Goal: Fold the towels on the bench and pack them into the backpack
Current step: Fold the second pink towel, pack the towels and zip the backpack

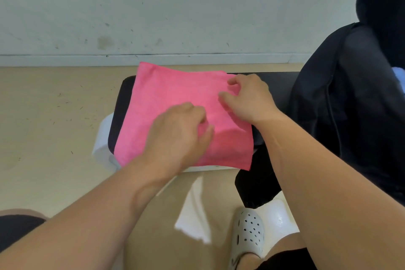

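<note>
Two bare hands are laid on one pink towel (175, 94), and every place here is given from the black bench (278, 85). Nearest, in front of the bench, a white clog with holes (247, 230) is seen on the beige floor (43, 116).

Above the bench's front edge, the left hand (179, 136) is set on the near middle of the towel. Its fingers (197, 114) are bent narrowly, with the thumb close beside them, and the cloth is pinched under their tips. A little farther, toward the bench's middle, the right hand (247, 98) is set on the towel's right border. Its fingers (232, 82) are also curled tightly, and the cloth is held between them and the thumb.

The towel is spread flat over the bench's left end and is covered in part by both hands. Its near edge is hung over the bench's front side, and its far left corner is seen past the bench's back edge. On the bench's right end a black backpack (350, 94) is stood, apart from the towel. Behind the bench a pale, marked wall (153, 6) is seen.
</note>
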Demonstrator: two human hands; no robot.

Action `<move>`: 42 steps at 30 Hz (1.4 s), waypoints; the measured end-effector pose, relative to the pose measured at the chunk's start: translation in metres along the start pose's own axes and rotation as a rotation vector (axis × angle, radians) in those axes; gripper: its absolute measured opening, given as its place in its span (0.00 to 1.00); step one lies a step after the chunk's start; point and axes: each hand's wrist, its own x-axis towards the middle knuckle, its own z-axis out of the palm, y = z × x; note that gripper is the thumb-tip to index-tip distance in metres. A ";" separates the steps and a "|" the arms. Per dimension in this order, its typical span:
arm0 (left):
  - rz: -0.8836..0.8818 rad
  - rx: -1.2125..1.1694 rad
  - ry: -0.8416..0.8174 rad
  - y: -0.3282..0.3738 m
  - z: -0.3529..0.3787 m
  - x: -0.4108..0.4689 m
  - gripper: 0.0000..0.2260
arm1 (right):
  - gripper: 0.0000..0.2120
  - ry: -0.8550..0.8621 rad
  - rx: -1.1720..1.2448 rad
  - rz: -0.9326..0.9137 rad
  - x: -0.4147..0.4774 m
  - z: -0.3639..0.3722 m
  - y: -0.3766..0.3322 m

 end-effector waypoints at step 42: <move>-0.457 -0.076 0.075 -0.163 -0.036 0.073 0.01 | 0.12 0.099 -0.034 0.026 0.087 0.032 -0.031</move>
